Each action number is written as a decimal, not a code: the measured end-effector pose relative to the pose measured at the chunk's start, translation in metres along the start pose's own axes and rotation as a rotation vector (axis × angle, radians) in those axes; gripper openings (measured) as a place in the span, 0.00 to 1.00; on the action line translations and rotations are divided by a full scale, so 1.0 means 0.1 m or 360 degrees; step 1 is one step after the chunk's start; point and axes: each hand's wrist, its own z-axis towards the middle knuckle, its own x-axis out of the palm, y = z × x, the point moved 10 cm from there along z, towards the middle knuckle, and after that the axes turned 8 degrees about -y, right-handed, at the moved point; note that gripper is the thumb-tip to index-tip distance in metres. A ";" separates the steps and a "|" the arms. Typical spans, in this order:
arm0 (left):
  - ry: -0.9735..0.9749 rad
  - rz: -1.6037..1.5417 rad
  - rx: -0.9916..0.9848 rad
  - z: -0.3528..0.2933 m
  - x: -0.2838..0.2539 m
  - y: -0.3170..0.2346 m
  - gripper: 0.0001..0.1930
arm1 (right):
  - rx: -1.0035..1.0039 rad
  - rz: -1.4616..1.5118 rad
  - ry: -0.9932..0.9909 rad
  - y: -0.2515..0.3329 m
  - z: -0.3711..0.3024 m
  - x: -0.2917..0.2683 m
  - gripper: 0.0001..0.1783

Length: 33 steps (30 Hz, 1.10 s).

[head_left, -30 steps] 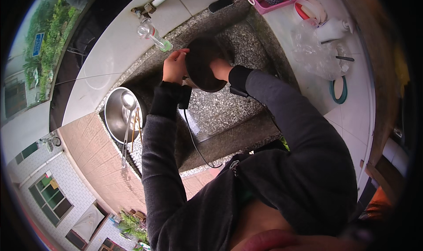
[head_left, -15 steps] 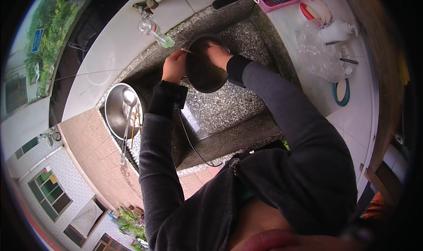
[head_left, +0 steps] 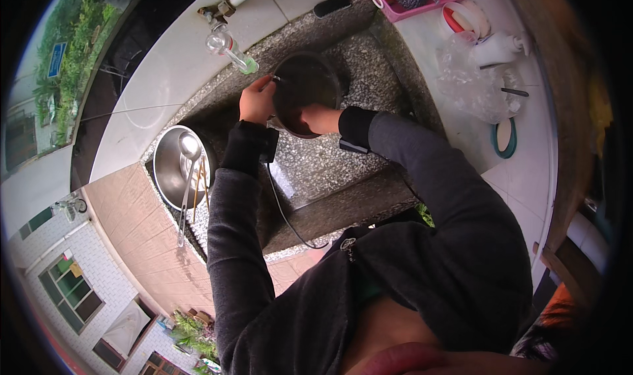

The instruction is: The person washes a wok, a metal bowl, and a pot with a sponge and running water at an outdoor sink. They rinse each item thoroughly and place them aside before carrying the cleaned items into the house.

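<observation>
A dark round pot (head_left: 304, 85) is tilted inside the speckled stone sink (head_left: 336, 157), its opening facing me. My left hand (head_left: 256, 103) is closed on the pot's left edge, the fingertips near a small metal fitting at the rim. Down inside the lower part of the pot is my right hand (head_left: 320, 119), its fingers bunched against the inner wall. Whatever it may hold is hidden in the dark interior. A clear tap fitting with a green tip (head_left: 231, 51) hangs just beyond my left hand.
Left on the sink's ledge stands a steel bowl (head_left: 173, 171) with a ladle (head_left: 190, 149) and chopsticks. On the right counter lie a pink basket (head_left: 432, 7) holding a scouring ball, a clear plastic bag (head_left: 465, 78), a white bottle (head_left: 498, 49) and a teal ring (head_left: 504, 140).
My right hand has moved from the upper part of the pot's inside down to its lower right part. My left hand still holds the left edge.
</observation>
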 end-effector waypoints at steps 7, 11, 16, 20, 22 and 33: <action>-0.0001 0.0112 0.0033 0.04 0.03 0.03 0.19 | -0.1378 -0.1058 -0.0643 0.87 0.10 -1.23 0.12; -0.0029 0.0078 0.0105 0.02 0.03 -0.03 0.19 | -0.1031 -0.1590 -0.0309 0.34 0.19 -1.17 0.13; -0.0045 0.0140 0.0062 0.02 0.04 -0.01 0.18 | -0.0382 -0.0150 -0.0009 -0.21 -0.09 -0.60 0.10; -0.0042 -0.0051 0.0091 -0.02 0.07 -0.04 0.18 | -0.0678 -0.0956 0.0128 -0.12 -0.21 0.11 0.11; 0.0030 -0.0278 0.0120 -0.09 0.14 -0.08 0.18 | -0.0590 -0.1057 -0.0006 -0.22 -0.09 0.11 0.15; -0.0064 -0.0184 0.0005 -0.18 0.00 -0.07 0.18 | -0.0379 -0.0007 -0.0071 0.17 0.05 0.00 0.17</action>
